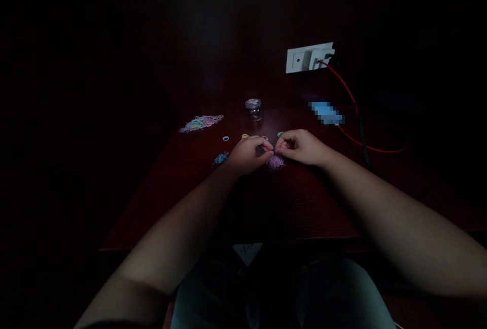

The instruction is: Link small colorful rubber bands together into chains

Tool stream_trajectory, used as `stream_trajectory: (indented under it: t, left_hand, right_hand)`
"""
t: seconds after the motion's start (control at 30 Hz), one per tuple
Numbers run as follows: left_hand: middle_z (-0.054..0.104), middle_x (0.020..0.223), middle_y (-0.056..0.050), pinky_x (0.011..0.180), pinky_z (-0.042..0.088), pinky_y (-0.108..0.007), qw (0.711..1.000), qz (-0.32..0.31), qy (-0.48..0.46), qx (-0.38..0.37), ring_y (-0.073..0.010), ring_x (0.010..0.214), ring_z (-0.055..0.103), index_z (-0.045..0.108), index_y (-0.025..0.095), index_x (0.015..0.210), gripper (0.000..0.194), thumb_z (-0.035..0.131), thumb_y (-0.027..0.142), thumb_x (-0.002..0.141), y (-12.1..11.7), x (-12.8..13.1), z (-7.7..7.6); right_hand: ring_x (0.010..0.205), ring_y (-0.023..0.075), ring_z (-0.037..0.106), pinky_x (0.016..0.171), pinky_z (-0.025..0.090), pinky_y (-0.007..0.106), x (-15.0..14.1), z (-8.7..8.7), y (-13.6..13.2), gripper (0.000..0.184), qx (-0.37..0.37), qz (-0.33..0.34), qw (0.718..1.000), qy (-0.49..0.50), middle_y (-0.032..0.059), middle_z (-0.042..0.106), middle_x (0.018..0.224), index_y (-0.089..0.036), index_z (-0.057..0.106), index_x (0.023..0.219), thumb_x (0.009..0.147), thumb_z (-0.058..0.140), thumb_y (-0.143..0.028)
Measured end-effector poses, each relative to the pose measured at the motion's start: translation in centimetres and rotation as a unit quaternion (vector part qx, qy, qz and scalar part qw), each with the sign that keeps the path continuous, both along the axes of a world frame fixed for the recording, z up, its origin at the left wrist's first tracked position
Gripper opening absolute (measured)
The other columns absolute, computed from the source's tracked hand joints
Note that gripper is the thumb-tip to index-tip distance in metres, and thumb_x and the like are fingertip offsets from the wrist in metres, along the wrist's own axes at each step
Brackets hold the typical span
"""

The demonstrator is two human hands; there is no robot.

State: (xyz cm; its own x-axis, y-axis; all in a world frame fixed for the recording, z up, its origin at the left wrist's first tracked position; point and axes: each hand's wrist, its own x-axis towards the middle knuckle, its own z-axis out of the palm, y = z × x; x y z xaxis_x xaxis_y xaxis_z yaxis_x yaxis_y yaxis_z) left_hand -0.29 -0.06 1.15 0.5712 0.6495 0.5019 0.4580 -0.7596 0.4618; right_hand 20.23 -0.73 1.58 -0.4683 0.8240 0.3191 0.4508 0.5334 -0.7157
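Note:
My left hand (249, 155) and my right hand (302, 147) meet over the middle of the table, fingertips pinched and almost touching. Whatever sits between the fingers is too small and dark to make out. Just below the fingertips lies a heap of purple elastic bands (276, 162). To the left of my left hand is a heap of blue elastic bands (220, 159), partly behind the hand. A yellow band (245, 136) and a green band (280, 135) peek out behind my hands. A single pale ring-shaped band (225, 138) rests farther left.
A mixed pile of coloured bands (201, 123) lies at the back left of the dark red table (182, 202). Behind my hands stands a small clear lidded jar (253, 110). A red cable (344, 81) runs from the wall socket (299, 59) toward a blurred blue object (326, 112).

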Motion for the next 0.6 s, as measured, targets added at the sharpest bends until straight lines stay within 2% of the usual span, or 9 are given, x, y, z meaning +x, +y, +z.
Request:
stream_trajectory:
  t: [0.3, 0.6]
  left_hand:
    - [0.07, 0.084, -0.003, 0.076, 0.049, -0.028, 0.999, 0.001, -0.004, -0.033, -0.0142, 0.078, 0.063, 0.068, 0.018, 0.083, 0.009, 0.061, 0.022, 0.079, 0.04, 0.02, -0.22]
    - [0.068, 0.083, -0.002, 0.075, 0.047, -0.026, 1.0, 0.014, -0.009, -0.005, -0.0134, 0.078, 0.061, 0.066, 0.017, 0.083, 0.008, 0.058, 0.018, 0.081, 0.1, 0.01, -0.16]
  right_hand:
    - [0.054, 0.0099, 0.048, 0.053, 0.037, 0.024, -0.06, 0.14, -0.16, 0.019, 0.011, -0.009, 1.0, -0.021, 0.0007, 0.057, 0.062, -0.013, 0.066, 0.077, 0.074, 0.063, -0.032]
    - [0.054, 0.0092, 0.046, 0.053, 0.035, 0.023, -0.23, 0.47, -0.4, 0.018, 0.007, -0.02, 0.998, -0.053, -0.0002, 0.056, 0.06, -0.013, 0.065, 0.075, 0.073, 0.062, -0.031]
